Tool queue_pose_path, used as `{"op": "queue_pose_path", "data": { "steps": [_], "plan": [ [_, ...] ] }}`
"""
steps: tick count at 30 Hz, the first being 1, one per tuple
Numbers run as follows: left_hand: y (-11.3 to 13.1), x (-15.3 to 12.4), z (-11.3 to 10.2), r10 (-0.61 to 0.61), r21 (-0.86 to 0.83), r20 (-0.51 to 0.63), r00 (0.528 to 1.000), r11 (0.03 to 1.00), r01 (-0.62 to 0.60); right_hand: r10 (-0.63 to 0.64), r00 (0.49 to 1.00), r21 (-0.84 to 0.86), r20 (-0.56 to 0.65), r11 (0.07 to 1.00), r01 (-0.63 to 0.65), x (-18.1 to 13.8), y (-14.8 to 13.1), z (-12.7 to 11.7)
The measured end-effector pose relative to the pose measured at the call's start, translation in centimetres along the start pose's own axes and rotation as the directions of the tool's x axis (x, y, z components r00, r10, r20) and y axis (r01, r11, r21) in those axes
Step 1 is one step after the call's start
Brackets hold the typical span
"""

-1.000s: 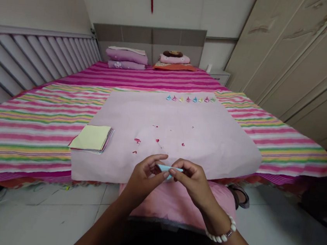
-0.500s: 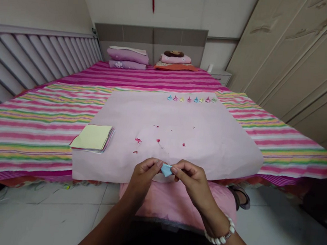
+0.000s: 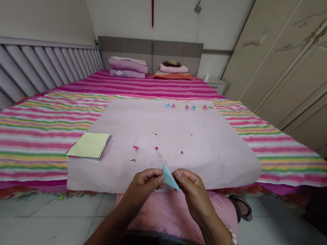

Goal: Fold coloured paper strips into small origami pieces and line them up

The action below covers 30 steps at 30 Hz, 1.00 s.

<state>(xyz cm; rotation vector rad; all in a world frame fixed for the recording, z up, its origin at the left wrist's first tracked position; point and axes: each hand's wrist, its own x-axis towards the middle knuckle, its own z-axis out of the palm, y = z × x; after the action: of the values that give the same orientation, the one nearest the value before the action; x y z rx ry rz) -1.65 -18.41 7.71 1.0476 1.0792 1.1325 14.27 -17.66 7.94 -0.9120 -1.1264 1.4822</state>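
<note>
A light blue piece of folded paper (image 3: 169,178), now a pointed triangle, is held up between my two hands just over the near edge of the pale sheet (image 3: 140,118). My left hand (image 3: 147,181) pinches its left side between thumb and fingers. The fingers of my right hand (image 3: 189,183) are curled closed at its right edge, with a bead bracelet on that wrist. Farther off, a row of small folded paper pieces (image 3: 187,107) in blue, pink, yellow and green stands along the sheet's far edge.
A stack of square paper (image 3: 89,145), yellow on top, lies at the sheet's left. Several red marks or scraps (image 3: 156,148) dot the middle. Striped bedding (image 3: 34,124) surrounds the sheet; a pink cushion (image 3: 177,213) is beneath my hands.
The blue paper has turned from a wide, flat-topped shape to a triangle with its point upward. My right hand has shifted its fingers along the edge. The camera view has tilted up slightly.
</note>
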Motion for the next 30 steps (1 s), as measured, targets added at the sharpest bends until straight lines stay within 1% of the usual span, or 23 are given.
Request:
{"op": "queue_pose_path", "data": {
  "steps": [3, 7, 11, 14, 17, 19, 21, 23, 26, 28, 30],
  "plan": [
    [0.3, -0.1, -0.2, -0.002, 0.014, 0.044, 0.999, 1.000, 0.001, 0.074, 0.996, 0.074, 0.042, 0.994, -0.077, 0.1, 0.1, 0.1],
    [0.2, -0.1, -0.1, -0.011, -0.065, 0.020, 1.000, 0.998, 0.013, 0.102, 0.993, 0.118, 0.060, 0.987, -0.108, 0.1, 0.0, 0.1],
    [0.1, -0.1, 0.0, -0.006, -0.102, -0.004, 1.000, 0.995, 0.005, 0.060, 0.998, 0.048, 0.016, 0.997, -0.061, 0.0, 0.0, -0.2],
    [0.2, 0.0, 0.2, -0.001, -0.051, -0.021, 1.000, 0.999, 0.000, 0.020, 0.999, -0.015, 0.031, 1.000, -0.020, 0.1, 0.0, -0.3],
    [0.0, 0.2, 0.5, 0.040, 0.026, -0.043, 0.998, 0.999, -0.039, 0.011, 0.998, -0.052, 0.059, 0.999, -0.008, 0.3, 0.4, -0.2],
    [-0.2, 0.2, 0.7, 0.097, 0.086, -0.041, 0.994, 0.992, -0.093, -0.026, 0.999, -0.127, 0.034, 0.991, 0.031, 0.5, 0.7, 0.0],
    [-0.4, 0.2, 1.0, 0.152, 0.158, -0.034, 0.988, 0.977, -0.145, -0.107, 0.994, -0.250, -0.027, 0.963, 0.097, 0.7, 1.1, 0.1],
    [-0.4, 0.0, 1.4, 0.185, 0.244, -0.041, 0.982, 0.955, -0.169, -0.206, 0.976, -0.371, -0.070, 0.914, 0.166, 0.8, 1.3, 0.2],
    [-0.3, -0.2, 1.8, 0.237, 0.383, -0.082, 0.968, 0.904, -0.189, -0.330, 0.943, -0.485, -0.047, 0.832, 0.267, 0.7, 1.4, 0.4],
    [-0.4, -0.1, 1.9, 0.264, 0.439, -0.103, 0.959, 0.877, -0.195, -0.365, 0.931, -0.515, -0.011, 0.800, 0.308, 0.7, 1.3, 0.4],
    [-0.5, -0.1, 1.9, 0.265, 0.452, -0.103, 0.959, 0.871, -0.192, -0.366, 0.930, -0.519, 0.016, 0.792, 0.321, 0.6, 1.2, 0.5]
  ]
}}
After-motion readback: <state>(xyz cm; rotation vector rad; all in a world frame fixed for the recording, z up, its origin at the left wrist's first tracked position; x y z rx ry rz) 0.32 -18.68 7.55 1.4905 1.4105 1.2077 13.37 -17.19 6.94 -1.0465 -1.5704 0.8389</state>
